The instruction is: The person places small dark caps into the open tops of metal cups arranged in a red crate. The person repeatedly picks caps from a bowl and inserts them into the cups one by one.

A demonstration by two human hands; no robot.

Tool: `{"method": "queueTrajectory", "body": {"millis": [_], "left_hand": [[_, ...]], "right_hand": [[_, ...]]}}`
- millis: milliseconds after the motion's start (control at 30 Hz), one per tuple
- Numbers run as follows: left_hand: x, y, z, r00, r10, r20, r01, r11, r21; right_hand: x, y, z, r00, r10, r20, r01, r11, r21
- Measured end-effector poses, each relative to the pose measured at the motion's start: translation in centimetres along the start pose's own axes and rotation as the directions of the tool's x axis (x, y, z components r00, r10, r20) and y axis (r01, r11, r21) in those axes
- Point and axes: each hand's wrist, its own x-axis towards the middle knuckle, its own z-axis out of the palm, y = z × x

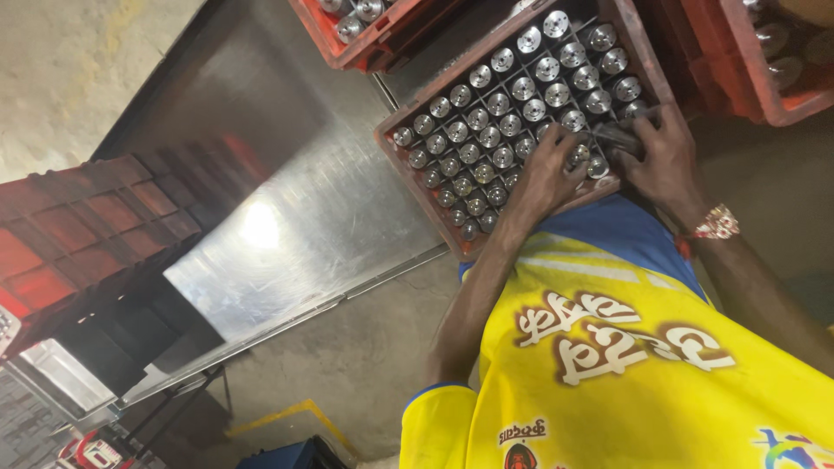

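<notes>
On the steel table (287, 200), both hands (608, 161) seemingly grip metal parts (599, 139) in a red crate (417, 187).

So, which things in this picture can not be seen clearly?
- Head view: the left hand and right hand cover the crate's near-right cells.
- What the right hand grips: too blurred to tell.
- Metal caps: details too small.
- Neighbouring red crates: cut off by the top edge.

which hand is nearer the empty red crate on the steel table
Left. The left hand rests on the metal parts in the full crate, on the side toward the empty crate; the right hand lies farther away.
</notes>
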Motion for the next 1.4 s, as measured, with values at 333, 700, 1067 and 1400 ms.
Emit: {"method": "queueTrajectory", "body": {"millis": [333, 700, 1067, 1400], "left_hand": [[0.3, 0.2, 0.9, 1.0, 0.02, -0.018, -0.02, 0.999, 0.029], [0.7, -0.1, 1.9, 0.991, -0.039, -0.127, 0.037, 0.999, -0.021], [0.3, 0.8, -1.2, 0.991, -0.091, -0.101, 0.094, 0.995, 0.025], [-3.1, 1.4, -6.3, 0.949, -0.048, -0.313, 0.008, 0.992, -0.126]], "right_hand": [[0.9, 0.3, -0.1, 0.998, 0.063, -0.028, -0.065, 0.995, -0.072], [1.3, 0.7, 0.4, 0.991, 0.065, 0.12, -0.017, 0.932, -0.362], [2.1, 2.5, 1.7, 0.991, 0.032, 0.128, 0.043, 0.841, -0.539], [-3.1, 0.1, -5.4, 0.988, 0.149, -0.029, -0.12, 0.884, 0.451]]}}
